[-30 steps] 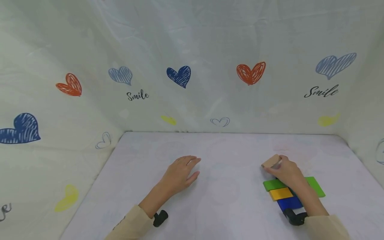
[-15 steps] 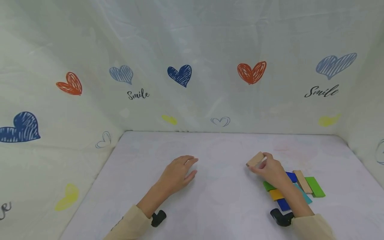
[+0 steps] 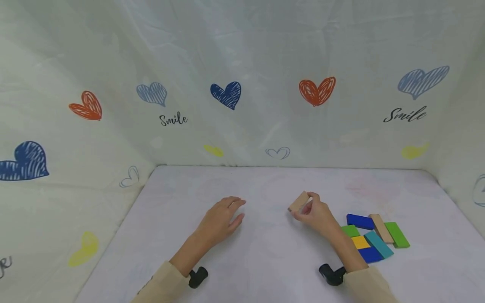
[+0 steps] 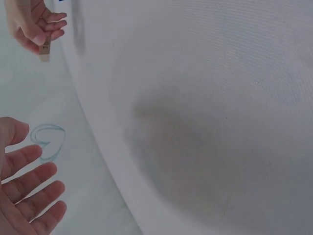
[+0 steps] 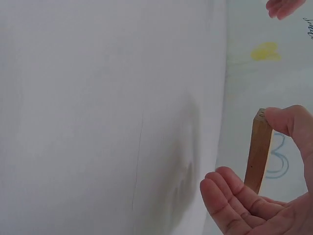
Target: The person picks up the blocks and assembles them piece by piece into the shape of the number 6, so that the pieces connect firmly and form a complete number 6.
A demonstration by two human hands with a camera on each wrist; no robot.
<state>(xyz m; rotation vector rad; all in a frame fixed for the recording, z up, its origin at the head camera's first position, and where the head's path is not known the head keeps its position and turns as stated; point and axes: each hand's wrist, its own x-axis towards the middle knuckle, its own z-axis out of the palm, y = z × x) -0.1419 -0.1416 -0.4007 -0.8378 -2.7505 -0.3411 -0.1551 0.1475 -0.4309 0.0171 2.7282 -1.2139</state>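
My right hand (image 3: 316, 215) pinches a plain wooden block (image 3: 299, 202) by its two ends, over the middle of the table. In the right wrist view, the thumb is at one end of the wooden block (image 5: 258, 149), where small markings show, and the fingers are at the other. My left hand (image 3: 220, 219) hovers over the table on the left, holding nothing, its fingers relaxed and apart. The left wrist view shows the left hand's spread fingers (image 4: 36, 196) low at the left edge and the right hand (image 4: 34, 22) with its block at the top left.
Right of the right forearm lie several flat blocks: blue (image 3: 360, 221), plain wood (image 3: 381, 228), green (image 3: 397, 235), teal (image 3: 379, 244) and yellow (image 3: 361, 242). A white wall sheet (image 3: 257, 126) with printed hearts stands behind the white table (image 3: 261, 261).
My right hand has carried the wooden block leftward, away from the other blocks, uncovering more of them. The left hand has drifted slightly left.
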